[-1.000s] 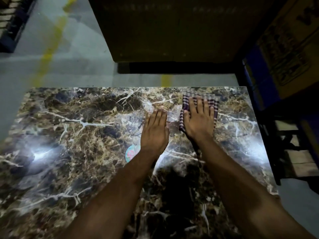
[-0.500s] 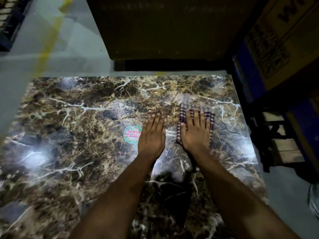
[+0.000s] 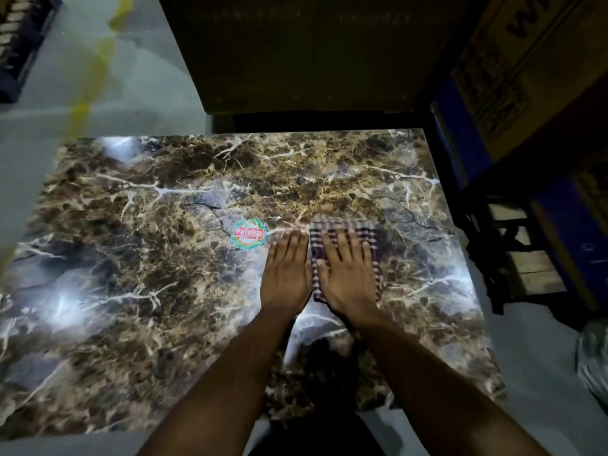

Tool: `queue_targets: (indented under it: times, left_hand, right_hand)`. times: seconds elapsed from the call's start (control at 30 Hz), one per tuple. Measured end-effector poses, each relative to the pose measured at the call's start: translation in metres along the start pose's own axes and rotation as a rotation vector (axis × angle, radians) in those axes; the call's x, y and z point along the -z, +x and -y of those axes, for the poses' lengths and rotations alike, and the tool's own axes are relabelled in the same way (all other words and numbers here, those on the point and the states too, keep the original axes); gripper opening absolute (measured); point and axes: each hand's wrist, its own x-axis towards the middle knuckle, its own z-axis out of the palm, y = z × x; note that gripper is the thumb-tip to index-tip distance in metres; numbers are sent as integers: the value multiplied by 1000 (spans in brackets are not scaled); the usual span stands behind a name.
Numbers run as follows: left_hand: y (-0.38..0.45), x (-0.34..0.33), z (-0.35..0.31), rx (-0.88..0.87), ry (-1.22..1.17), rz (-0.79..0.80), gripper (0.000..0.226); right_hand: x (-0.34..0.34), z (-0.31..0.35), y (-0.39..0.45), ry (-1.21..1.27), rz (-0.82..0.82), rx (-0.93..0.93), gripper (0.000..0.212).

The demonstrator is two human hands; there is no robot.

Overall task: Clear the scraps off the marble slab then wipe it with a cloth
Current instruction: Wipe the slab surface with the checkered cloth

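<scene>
While I watch from the head view, both my hands lie flat on one marble slab [image 3: 138, 258]. My right hand [image 3: 348, 278] presses one checked cloth [image 3: 368, 233] onto the stone, its fingers [image 3: 332, 248] straight and slightly spread, the cloth's edge showing just past their tips. My left hand [image 3: 287, 274] rests bare on the slab just beside it, fingers straight and together, thumb side touching the cloth. One round sticker [image 3: 248, 233] sits just left of those fingertips. I count no scraps on the surface.
</scene>
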Motion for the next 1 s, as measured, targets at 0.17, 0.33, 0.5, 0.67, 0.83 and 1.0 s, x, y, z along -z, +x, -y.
queue_targets:
  times: [0.17, 0.33, 0.5, 0.67, 0.83, 1.0]
  left_hand:
    - [-23, -3, -6, 6, 0, 4, 57]
    - [-54, -2, -10, -2, -5, 31, 58]
    - [-72, -6, -17, 6, 11, 13, 58]
    - [-92, -9, -16, -40, -7, 35, 57]
    - [-112, -11, -17, -99, -26, 30, 56]
    - [-134, -14, -18, -116, -6, 25, 57]
  right_hand:
    - [3, -24, 16, -20, -23, -82, 62]
    - [3, -27, -51, -12, -34, -116, 63]
    - [-5, -15, -61, -16, 3, -31, 64]
    - [2, -59, -73, -47, -55, -180, 67]
    - [-12, -19, -122, -5, -20, -86, 65]
    - [-9, -39, -93, -40, -26, -139, 65]
